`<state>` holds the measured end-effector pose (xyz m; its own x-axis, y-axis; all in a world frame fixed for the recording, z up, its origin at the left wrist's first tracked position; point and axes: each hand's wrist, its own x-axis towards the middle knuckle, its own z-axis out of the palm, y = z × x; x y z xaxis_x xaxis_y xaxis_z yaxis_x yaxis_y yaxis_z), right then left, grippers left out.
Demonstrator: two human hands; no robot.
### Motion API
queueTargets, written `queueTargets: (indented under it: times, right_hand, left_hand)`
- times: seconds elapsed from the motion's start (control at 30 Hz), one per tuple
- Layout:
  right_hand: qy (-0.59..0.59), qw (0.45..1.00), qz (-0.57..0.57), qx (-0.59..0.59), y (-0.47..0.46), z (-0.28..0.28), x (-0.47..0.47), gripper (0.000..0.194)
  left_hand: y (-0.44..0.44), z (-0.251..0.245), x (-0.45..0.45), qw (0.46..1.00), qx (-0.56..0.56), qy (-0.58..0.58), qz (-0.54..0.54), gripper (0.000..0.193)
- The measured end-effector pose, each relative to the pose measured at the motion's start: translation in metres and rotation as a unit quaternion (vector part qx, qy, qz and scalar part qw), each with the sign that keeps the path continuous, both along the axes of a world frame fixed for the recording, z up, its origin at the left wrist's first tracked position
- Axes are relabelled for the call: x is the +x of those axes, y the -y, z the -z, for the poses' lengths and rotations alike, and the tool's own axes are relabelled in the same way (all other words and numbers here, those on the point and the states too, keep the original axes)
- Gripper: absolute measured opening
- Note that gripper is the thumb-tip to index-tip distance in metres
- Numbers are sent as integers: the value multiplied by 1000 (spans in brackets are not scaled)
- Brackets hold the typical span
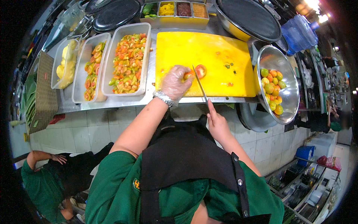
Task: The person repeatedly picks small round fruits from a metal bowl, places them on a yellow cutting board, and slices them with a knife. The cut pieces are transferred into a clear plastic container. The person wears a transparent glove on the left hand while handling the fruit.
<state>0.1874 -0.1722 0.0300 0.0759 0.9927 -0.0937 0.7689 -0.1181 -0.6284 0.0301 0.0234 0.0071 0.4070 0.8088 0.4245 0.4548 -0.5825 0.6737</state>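
My left hand, in a clear plastic glove, grips a piece of tomato on the yellow cutting board. My bare right hand is closed around the handle of a kitchen knife, whose blade points away from me over the board. Just right of the blade lies a tomato slice, cut face up. Green stem bits and small tomato scraps are scattered on the board's right half.
Left stand plastic tubs of diced tomato and tomato slices, plus a tub of yellow pieces. A steel bowl of whole tomatoes sits right. Behind are a condiment tray and a black-lidded pot. Another person is lower left.
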Motion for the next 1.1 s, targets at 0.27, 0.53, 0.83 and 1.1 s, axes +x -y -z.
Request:
queueTargets:
  times: [0.27, 0.53, 0.83, 1.1]
  right_hand:
    - [-19, 1000, 11, 16, -37, -9, 6, 57]
    - [-5, 997, -41, 59, -73, 6, -3, 63]
    - [25, 997, -11, -67, -12, 4, -9, 68]
    - [4, 997, -9, 78, -26, 1, -8, 61]
  left_hand:
    - [0, 7, 0, 996, 26, 85, 10, 22]
    - [1, 14, -5, 998, -23, 39, 44, 17]
    - [1, 15, -2, 999, -21, 19, 29, 19]
    - [3, 20, -5, 997, -7, 74, 14, 11]
